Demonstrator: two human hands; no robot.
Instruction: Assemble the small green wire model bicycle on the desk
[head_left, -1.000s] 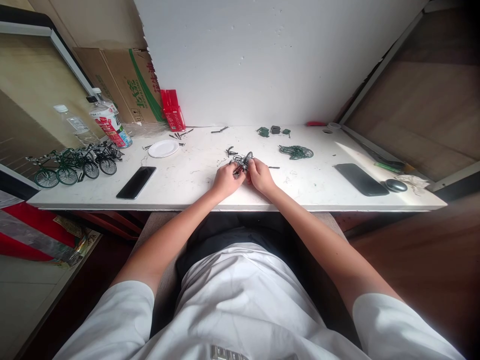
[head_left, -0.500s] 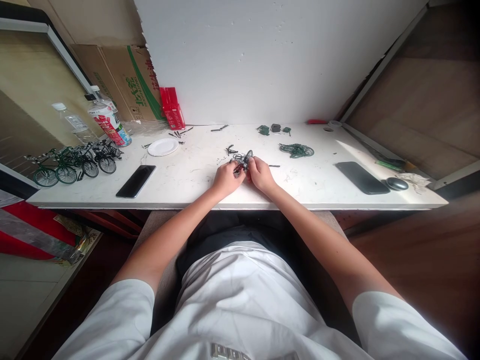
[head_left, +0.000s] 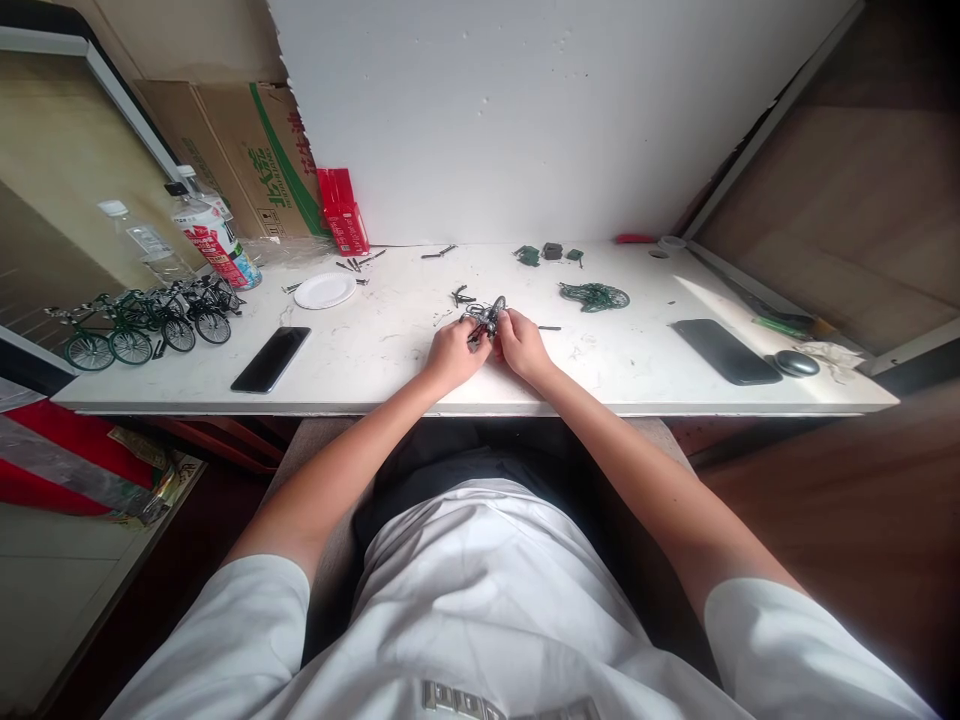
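Between my hands, just above the front half of the white table, is a small dark model bicycle, partly covered by my fingers. My left hand is closed around its left side. On the other side, my right hand pinches it near a wheel; the fingertips' exact hold is hidden. Small black parts lie just beyond my left hand, and a thin black piece rests to the right of my right hand.
Several finished model bicycles stand at the left, near bottles. A phone and white plate lie left of centre. Green bicycle parts are right of centre; a dark flat slab and mouse lie farther right.
Both hands keep nearly the same grip on the model bicycle. The whole view has shifted very slightly; nothing on the table has visibly moved.
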